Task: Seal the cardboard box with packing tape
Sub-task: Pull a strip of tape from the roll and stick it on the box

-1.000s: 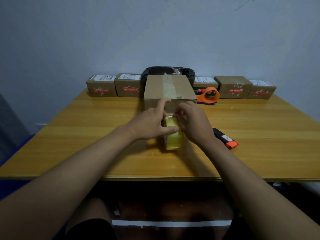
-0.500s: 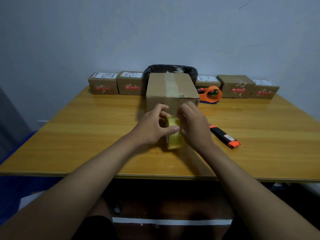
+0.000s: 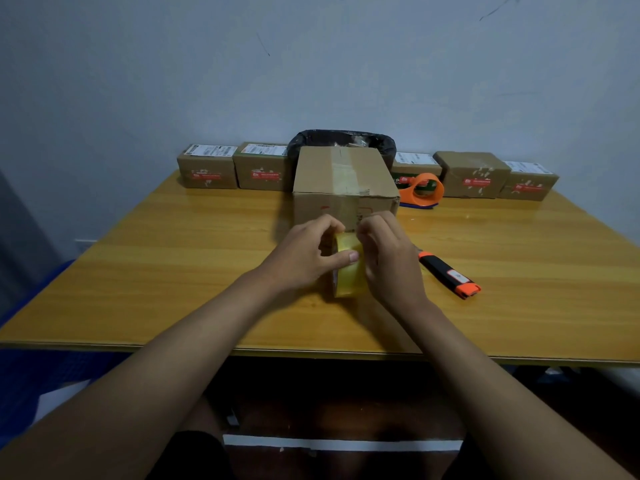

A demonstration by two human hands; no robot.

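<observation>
together, left hand (image 3: 300,255) and right hand (image 3: 389,256) (fingers curled) grip tape roll (image 3: 348,271).

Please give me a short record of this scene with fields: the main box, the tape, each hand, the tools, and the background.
main box: cardboard box, flaps closed, old tape strip on top
tape: yellowish packing tape roll, upright on edge on the wooden table
left hand: grips the roll, thumb across its face
right hand: fingers at the roll's top edge
tools: orange-black utility knife; orange tape dispenser
background: small labelled boxes along the wall
</observation>
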